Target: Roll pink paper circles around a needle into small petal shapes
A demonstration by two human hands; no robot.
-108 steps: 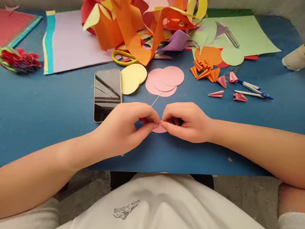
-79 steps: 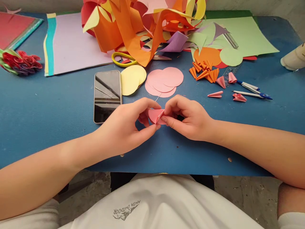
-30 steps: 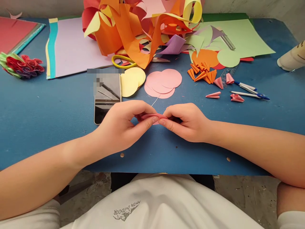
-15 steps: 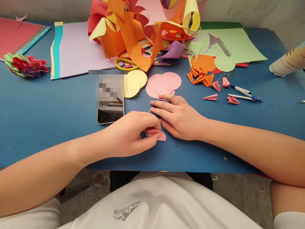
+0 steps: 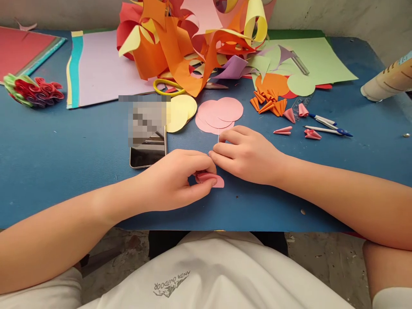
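My left hand (image 5: 185,178) is closed on a pink paper piece (image 5: 219,182), bent over between thumb and fingers with its rounded edge sticking out. Just right of it, my right hand (image 5: 243,152) has its fingers curled together around a thin pale stick (image 5: 219,135); the stick's lower part is hidden by the fingers. Beyond the right hand lie overlapping pink paper circles (image 5: 222,109). Yellow paper circles (image 5: 183,111) sit to their left, beside a phone (image 5: 146,156) whose upper part is pixelated.
Orange and pink paper cones (image 5: 268,103) lie right of the circles, near a blue-and-white compass (image 5: 331,128). A heap of paper scraps (image 5: 180,47) covers yellow-handled scissors (image 5: 169,88). A curled-paper flower (image 5: 35,90) is at far left, a cup (image 5: 386,81) at far right.
My right hand's outstretched fingers have curled in around the thin stick, which now stands more upright in view. My left hand keeps its hold on the pink paper.
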